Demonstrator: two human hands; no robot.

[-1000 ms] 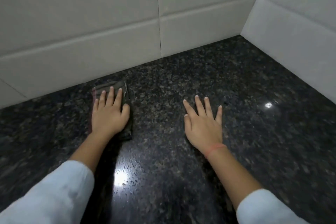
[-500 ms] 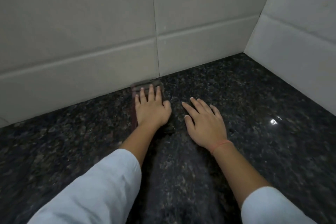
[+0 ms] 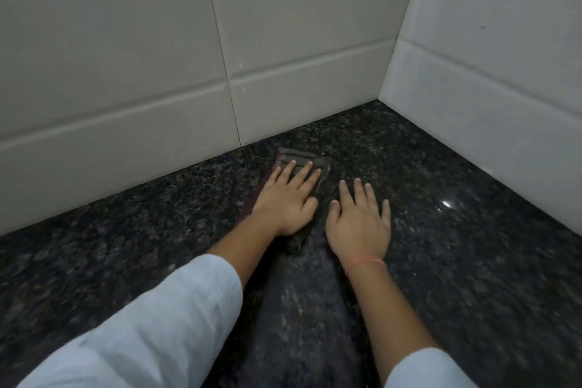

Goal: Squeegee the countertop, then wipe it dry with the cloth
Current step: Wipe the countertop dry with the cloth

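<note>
Spreading across the lower two thirds of the frame, the dark speckled desk (image 3: 472, 261) meets pale wall tiles (image 3: 126, 57) that fill the top, with the corner at upper right. Over the last second the wiping has travelled from the left of the frame toward the centre and up close to the back wall, so the drying pass looks well under way and is now working the strip near the tiles; no squeegee is in view, which suggests that step is done. A duller streak runs down the middle of the desk between the arms. The left hand (image 3: 283, 201) lies flat with fingers spread, pressing the dark cloth (image 3: 302, 159), whose far edge shows just beyond the fingertips. The right hand (image 3: 359, 224) rests just beside it, open and flat on the bare stone, holding nothing, an orange band (image 3: 365, 261) at the wrist.
</note>
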